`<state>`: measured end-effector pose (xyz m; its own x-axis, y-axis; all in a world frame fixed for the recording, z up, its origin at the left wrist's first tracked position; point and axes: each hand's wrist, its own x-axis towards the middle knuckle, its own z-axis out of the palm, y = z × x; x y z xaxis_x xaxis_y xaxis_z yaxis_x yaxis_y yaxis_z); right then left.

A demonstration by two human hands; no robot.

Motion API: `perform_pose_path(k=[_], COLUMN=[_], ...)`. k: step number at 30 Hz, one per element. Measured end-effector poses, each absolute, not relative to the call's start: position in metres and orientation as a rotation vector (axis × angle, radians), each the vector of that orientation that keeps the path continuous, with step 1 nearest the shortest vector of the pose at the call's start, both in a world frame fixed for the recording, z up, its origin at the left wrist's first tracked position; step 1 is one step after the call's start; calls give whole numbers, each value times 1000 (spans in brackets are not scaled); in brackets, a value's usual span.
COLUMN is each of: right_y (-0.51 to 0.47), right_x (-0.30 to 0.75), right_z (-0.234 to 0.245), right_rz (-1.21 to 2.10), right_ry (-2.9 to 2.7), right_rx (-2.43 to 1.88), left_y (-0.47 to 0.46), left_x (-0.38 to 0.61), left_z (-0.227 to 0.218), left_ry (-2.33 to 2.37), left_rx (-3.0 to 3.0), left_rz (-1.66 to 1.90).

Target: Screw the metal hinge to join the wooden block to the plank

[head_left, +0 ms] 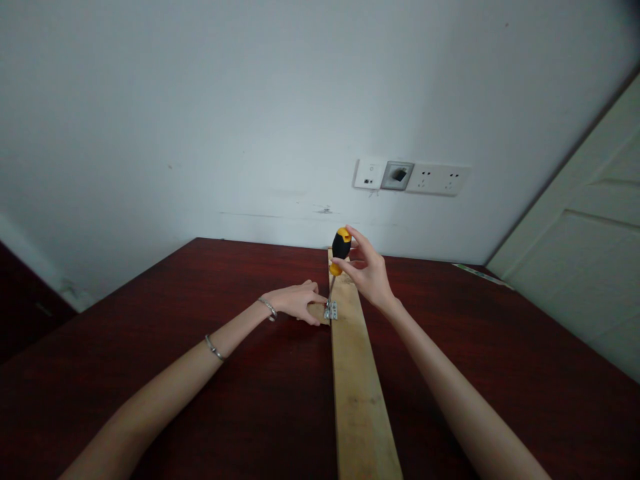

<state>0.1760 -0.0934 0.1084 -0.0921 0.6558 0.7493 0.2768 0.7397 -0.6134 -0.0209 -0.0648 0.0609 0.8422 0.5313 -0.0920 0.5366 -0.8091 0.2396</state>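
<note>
My right hand grips a screwdriver by its black and yellow handle. The shaft slants down to a small metal hinge. One leaf of that hinge lies on a long wooden plank; the other reaches over the plank's left edge toward a small wooden piece. My left hand closes around this small piece, thumb and forefinger at the hinge's left side. Whether a screw sits under the screwdriver tip is too small to tell.
The plank runs lengthwise over a dark red table toward the white wall. Wall sockets are set above the table's far edge. A thin flat strip lies at the far right edge, near a pale door.
</note>
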Motion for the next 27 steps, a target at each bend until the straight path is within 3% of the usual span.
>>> perform_pose_path(k=[27], right_y=[-92], right_x=[176], right_z=[107], right_rz=[377], right_ry=[-1679], right_rx=[-738], left_y=[-62], left_x=[-22], left_z=[58], left_ry=[810], left_rx=[2750], left_rz=[-35])
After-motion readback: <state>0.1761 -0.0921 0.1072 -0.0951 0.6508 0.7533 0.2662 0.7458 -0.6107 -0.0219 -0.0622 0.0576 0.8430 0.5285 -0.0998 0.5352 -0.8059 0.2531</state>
